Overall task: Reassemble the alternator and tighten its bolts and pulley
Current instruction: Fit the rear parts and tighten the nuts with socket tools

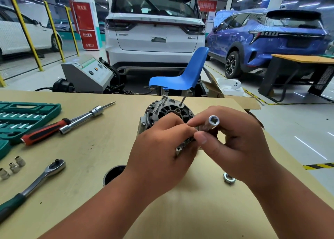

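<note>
L hand is curled over the near rim of the alternator, steadying it. R hand has thumb + fingers clamped on a deep socket, open end up. Best approach imo: seat the socket square on a through-bolt, hand-start it, then tighten evenly. The alternator lies under and just beyond both hands, w/ a loose nut by the R wrist.

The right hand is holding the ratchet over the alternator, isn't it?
Not quite. The right hand holds a socket over the alternator, not the ratchet. The ratchet lies on the table, off to the left. The head view shows it.
</note>
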Demonstrator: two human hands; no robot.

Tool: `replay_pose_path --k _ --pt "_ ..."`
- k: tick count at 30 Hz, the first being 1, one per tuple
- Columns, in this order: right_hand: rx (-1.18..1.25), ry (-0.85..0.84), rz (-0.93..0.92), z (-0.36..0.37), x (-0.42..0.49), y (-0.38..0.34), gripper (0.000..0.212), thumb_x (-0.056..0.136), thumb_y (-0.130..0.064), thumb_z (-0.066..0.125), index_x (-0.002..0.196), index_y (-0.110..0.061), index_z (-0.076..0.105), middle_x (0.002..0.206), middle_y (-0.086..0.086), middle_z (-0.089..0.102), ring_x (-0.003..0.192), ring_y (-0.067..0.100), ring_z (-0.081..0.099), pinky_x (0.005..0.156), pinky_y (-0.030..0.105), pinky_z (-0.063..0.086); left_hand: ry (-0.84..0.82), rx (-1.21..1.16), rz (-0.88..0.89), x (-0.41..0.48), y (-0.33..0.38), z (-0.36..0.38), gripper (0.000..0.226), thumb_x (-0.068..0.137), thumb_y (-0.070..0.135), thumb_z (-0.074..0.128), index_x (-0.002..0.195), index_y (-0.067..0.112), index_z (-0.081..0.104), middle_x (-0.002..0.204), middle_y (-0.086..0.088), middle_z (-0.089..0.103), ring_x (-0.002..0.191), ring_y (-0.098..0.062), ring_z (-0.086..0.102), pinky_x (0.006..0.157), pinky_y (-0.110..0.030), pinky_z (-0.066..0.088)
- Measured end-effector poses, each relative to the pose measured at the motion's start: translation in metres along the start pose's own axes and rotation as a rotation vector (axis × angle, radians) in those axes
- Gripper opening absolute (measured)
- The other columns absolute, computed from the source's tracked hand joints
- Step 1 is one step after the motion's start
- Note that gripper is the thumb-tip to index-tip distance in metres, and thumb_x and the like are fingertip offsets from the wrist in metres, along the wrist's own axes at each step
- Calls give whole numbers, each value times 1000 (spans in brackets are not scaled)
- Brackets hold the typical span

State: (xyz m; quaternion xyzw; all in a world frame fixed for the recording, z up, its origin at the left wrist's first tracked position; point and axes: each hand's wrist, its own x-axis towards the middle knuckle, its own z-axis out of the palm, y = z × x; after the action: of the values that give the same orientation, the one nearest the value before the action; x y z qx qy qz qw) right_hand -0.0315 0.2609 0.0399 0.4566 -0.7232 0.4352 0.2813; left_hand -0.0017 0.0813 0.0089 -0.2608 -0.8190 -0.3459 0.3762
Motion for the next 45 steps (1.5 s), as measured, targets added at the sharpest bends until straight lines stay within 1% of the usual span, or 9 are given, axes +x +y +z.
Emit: replay_pose_path --k 3,6,13,20,24,29,34,39,45 --pt "-14 -16 15 1 0 2 25 97 -21 63 92 2 72 80 5 67 72 29 63 61 44 49 -9 7 8 0 -1 0 19 95 29 62 97 15 75 90 4 60 70 -20 57 55 -40 50" --pt "-25 -11 15 1 -2 3 26 97 -22 63 91 2 72 79 4 66 71 28 62 61 43 48 -13 6 4 -1 -1 0 18 95 30 63 97 16 74 90 4 60 69 -21 56 54 -40 49" --pt "-21 21 19 2 -2 5 28 96 -24 66 87 2 70 76 6 63 67 32 60 58 45 47 33 -26 -18 1 -1 2 12 93 32 66 99 23 70 93 15 53 69 -6 47 56 -30 45" --pt "-24 12 6 3 -1 2 25 96 -23 67 88 0 71 78 -1 64 69 22 59 59 37 47 -2 -14 7 0 0 1 14 95 28 63 92 18 71 89 5 57 70 -21 55 55 -41 49" --pt "-50 2 0 2 0 1 24 96 -22 66 91 1 72 79 4 65 70 20 57 61 35 47 -13 -55 33 1 1 0 5 97 30 58 94 30 62 88 7 54 71 -21 54 56 -42 48" --pt "-42 -9 5 2 -1 1 23 96 -21 65 91 0 72 80 4 66 71 20 58 61 36 47 -33 -31 41 1 3 -1 4 97 32 55 94 33 54 85 16 43 69 -18 50 55 -40 46" --pt "-53 -6 -6 3 0 -1 23 95 -21 65 90 0 72 79 2 65 70 16 56 61 32 46 -28 -41 43 1 2 -1 4 96 28 57 95 32 58 84 13 46 70 -19 50 55 -42 46" --pt "-25 -19 2 2 -1 -1 23 95 -20 64 92 1 72 80 4 66 70 22 59 60 38 47 -36 -37 32 1 3 -2 4 97 29 58 96 33 59 84 13 44 69 -19 50 56 -40 46" --pt "-33 -20 5 1 -1 0 23 97 -20 63 93 1 72 79 5 66 71 27 62 61 43 48 -17 -26 6 0 1 1 20 96 29 56 91 16 71 86 13 48 70 -17 51 56 -39 47"
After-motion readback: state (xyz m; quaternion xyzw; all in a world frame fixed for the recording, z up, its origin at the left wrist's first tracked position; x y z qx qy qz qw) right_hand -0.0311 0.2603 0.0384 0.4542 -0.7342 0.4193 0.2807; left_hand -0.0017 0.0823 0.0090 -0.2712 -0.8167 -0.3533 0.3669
